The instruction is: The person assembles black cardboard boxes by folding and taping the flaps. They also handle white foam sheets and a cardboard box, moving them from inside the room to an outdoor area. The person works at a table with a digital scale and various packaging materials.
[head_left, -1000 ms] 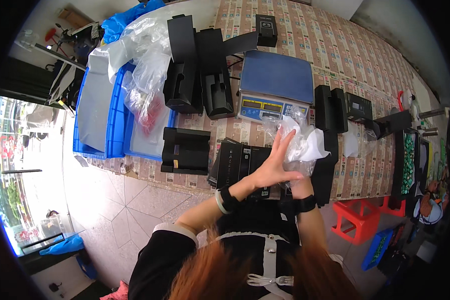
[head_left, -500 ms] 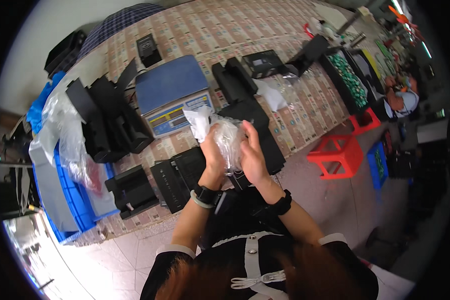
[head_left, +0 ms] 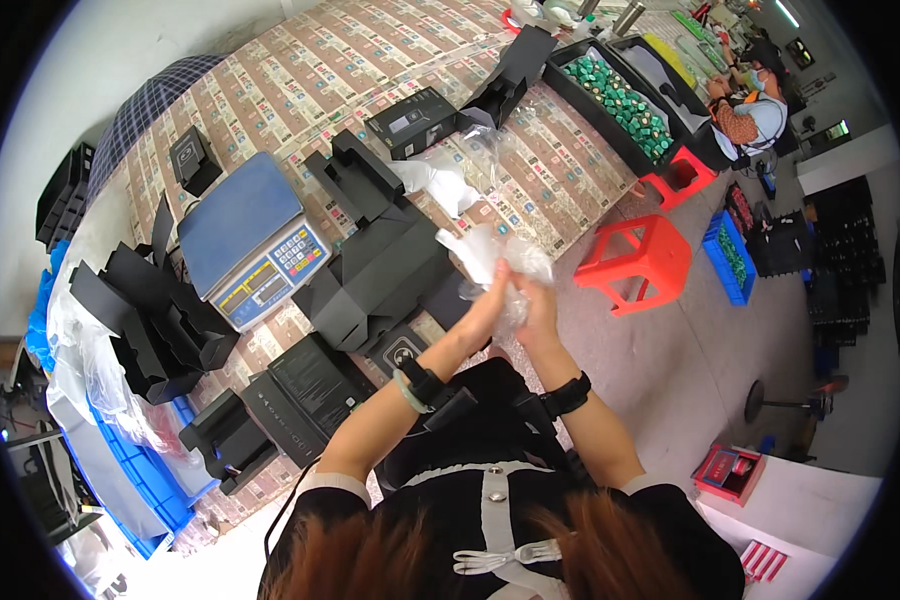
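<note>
In front of my body, both hands are closed on a crumpled clear plastic bag (head_left: pixel 530 262). My left hand (head_left: pixel 492 300) presses it from the left, and my right hand (head_left: pixel 540 312) grips it from the other side. A white crumpled sheet (head_left: pixel 472 248) sticks out at the upper left of the bag; whether it is paper or plastic I cannot tell. Large black opened boxes (head_left: pixel 390 272) lie on the table just left of my hands. Near my left wrist is a small black box (head_left: pixel 398 345). My fingertips are partly hidden by the bag.
A blue-topped weighing scale (head_left: pixel 242 225) stands left of centre. Black boxes (head_left: pixel 310 395) and a blue crate (head_left: pixel 145 470) are at the left. A black bin of green parts (head_left: pixel 618 105) sits far right on the table. Red stools (head_left: pixel 635 262) stand beyond the edge; a person (head_left: pixel 755 120) sits farther off.
My hands and the plastic bag have moved right, toward the table's edge, and the hands have come closer together. The view has turned to the right.
</note>
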The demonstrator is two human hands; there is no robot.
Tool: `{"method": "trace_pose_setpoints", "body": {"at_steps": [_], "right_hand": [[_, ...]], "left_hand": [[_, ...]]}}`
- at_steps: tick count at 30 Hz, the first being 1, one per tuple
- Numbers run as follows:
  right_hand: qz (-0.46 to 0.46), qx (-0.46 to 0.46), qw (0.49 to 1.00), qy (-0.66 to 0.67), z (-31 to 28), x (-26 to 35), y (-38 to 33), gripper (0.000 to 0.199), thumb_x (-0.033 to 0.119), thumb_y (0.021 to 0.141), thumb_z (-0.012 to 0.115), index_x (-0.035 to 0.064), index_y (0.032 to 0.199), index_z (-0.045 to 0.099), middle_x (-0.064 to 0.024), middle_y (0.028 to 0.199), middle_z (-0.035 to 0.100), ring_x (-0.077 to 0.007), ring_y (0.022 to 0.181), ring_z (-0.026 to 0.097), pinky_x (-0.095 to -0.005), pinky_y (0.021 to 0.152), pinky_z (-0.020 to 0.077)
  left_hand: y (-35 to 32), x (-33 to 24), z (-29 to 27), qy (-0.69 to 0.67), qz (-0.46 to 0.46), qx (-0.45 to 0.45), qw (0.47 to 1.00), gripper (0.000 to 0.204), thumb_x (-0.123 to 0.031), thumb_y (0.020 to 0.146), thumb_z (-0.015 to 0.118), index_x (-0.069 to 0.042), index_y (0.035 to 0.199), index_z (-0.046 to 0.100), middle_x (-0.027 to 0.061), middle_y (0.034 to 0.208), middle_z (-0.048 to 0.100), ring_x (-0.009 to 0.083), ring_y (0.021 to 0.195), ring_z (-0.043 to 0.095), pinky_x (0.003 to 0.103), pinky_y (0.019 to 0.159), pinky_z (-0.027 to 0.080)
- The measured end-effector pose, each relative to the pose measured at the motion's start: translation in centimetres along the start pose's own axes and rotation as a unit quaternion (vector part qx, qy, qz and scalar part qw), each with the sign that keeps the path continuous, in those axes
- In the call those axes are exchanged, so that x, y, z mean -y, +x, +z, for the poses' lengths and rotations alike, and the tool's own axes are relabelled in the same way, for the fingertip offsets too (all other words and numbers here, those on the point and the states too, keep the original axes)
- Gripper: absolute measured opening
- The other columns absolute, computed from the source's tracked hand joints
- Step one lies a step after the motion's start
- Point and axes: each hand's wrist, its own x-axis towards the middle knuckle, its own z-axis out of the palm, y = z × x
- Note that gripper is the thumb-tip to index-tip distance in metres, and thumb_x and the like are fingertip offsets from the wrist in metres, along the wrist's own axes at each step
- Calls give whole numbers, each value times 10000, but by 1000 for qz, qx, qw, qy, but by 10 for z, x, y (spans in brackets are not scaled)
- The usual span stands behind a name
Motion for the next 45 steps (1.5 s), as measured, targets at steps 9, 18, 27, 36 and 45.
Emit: {"method": "trace_pose_setpoints", "body": {"at_steps": [9,18,27,36,45], "right_hand": [[28,-96,987,124,-81,36,169,311,53,758,517,-12,1063,525,-93,957,571,-216,843,581,-332,719,479],[57,-18,998,19,-133,24,273,403,-66,661,510,-33,1062,490,-94,916,562,-200,789,575,-305,714,473],[73,304,903,-296,-93,21,306,819,-44,598,625,58,1324,260,-117,1305,323,-215,1134,396,-311,956,320],[257,345,874,-225,-80,40,290,582,-18,593,633,46,1140,444,-78,1012,537,-164,955,509,-285,817,411],[88,178,928,-315,-143,92,327,403,-31,607,543,10,1008,525,-99,892,564,-168,813,555,-267,708,444]], "left_hand": [[119,-62,29,414,64,-221,881,716,-447,792,559,-110,1341,246,226,1237,411,350,1201,345,379,1028,200],[215,-82,-94,650,-31,-489,581,740,-459,644,670,-178,1262,375,155,1400,147,399,1282,102,648,923,169],[251,-19,-74,235,178,-428,855,273,-35,687,508,-72,957,532,124,970,577,307,874,561,348,758,447],[229,-12,-33,-107,268,-126,949,396,-265,821,480,13,1103,500,142,1023,572,224,919,572,312,791,470],[276,-69,23,195,57,-55,978,503,-232,805,573,-55,1249,417,115,1201,465,181,1160,384,306,961,304]]}}
